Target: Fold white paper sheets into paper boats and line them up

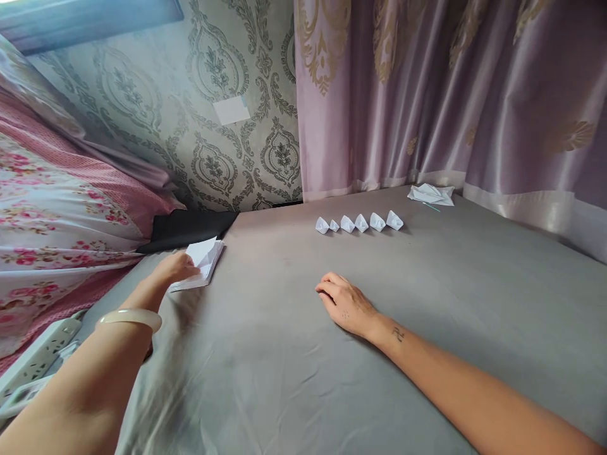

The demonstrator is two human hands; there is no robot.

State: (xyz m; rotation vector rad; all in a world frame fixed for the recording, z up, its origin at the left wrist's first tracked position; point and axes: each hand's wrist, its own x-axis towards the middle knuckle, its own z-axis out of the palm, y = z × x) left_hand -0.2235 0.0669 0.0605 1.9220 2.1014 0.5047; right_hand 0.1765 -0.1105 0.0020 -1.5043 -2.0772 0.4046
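Observation:
My left hand (178, 266) is at a stack of white paper (214, 265) on the left side of the grey bed sheet (265, 354). Its fingers pinch the top sheet of paper (203, 250), which is bent up from the pile; the fingertips are partly hidden. Lower and near the middle, my right hand (348, 304) rests palm down on the bed sheet, fingers loosely bent and slightly apart, with nothing seen in it. Beyond it stands a row of several small folded white paper pieces (361, 222).
Folded white paper (430, 193) and a thin light-green stick (431, 207) lie at the back right near the purple curtain (389, 126). A black item (190, 229) sits behind the stack. At the left are floral fabric (57, 208) and a power strip (40, 354).

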